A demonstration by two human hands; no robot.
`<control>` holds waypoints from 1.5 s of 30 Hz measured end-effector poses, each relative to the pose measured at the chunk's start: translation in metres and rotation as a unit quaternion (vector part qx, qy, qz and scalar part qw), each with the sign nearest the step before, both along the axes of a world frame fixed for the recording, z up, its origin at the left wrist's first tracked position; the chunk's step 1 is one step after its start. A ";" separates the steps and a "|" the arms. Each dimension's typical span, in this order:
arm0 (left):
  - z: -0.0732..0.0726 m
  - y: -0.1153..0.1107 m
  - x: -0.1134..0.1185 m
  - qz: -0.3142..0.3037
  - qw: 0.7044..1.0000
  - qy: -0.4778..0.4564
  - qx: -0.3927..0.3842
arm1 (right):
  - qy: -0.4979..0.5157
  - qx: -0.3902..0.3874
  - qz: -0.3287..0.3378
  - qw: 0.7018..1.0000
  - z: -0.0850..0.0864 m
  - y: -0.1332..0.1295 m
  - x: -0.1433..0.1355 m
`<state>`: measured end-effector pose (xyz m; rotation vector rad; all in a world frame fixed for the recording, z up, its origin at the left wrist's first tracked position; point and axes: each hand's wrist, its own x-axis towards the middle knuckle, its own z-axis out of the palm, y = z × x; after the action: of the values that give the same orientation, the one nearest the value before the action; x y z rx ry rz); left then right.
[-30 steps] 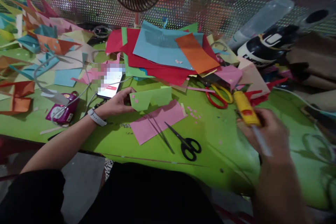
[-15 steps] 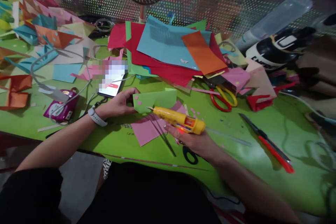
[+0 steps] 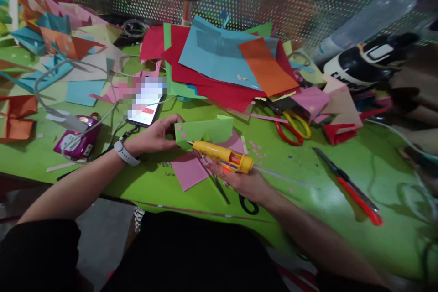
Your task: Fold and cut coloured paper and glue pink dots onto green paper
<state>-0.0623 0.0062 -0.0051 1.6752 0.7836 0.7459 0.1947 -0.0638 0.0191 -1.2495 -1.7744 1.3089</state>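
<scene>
My left hand [image 3: 158, 135] pinches the left end of a folded light green paper [image 3: 212, 130], which bears two small pink squares near that end. In my right hand [image 3: 241, 182] is a yellow glue gun [image 3: 219, 153] with a clear glue stick out of its back. Its metal tip points left, at the lower edge of the green paper; whether they touch I cannot tell. Under them lies a pink sheet [image 3: 188, 171] with thin tweezers [image 3: 219, 187] across it. Small pink squares [image 3: 255, 148] are scattered to the right.
Coloured sheets [image 3: 219, 59] are piled at the back, with red and yellow scissors [image 3: 290, 130] beside them. A red cutter [image 3: 356, 194] lies right. A phone [image 3: 147, 105] and purple device [image 3: 78, 137] are left. A bottle [image 3: 362, 64] stands out back right.
My right hand and the glue gun have moved a little left, and the tip sits lower and closer to the paper's left end. My left hand still holds the paper.
</scene>
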 end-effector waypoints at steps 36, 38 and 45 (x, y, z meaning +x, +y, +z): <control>0.000 0.000 0.000 -0.005 1.000 0.003 0.003 | 0.027 -0.074 -0.001 0.997 -0.005 0.000 -0.001; 0.000 -0.001 0.000 -0.004 1.000 0.001 0.003 | 0.021 -0.073 0.005 0.997 -0.004 0.000 -0.001; 0.000 -0.001 0.000 -0.003 1.000 0.003 0.002 | 0.028 -0.088 0.006 0.996 0.000 0.001 0.000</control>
<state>-0.0620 0.0051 -0.0053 1.6840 0.7812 0.7394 0.1945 -0.0632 0.0188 -1.2840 -1.6587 1.5191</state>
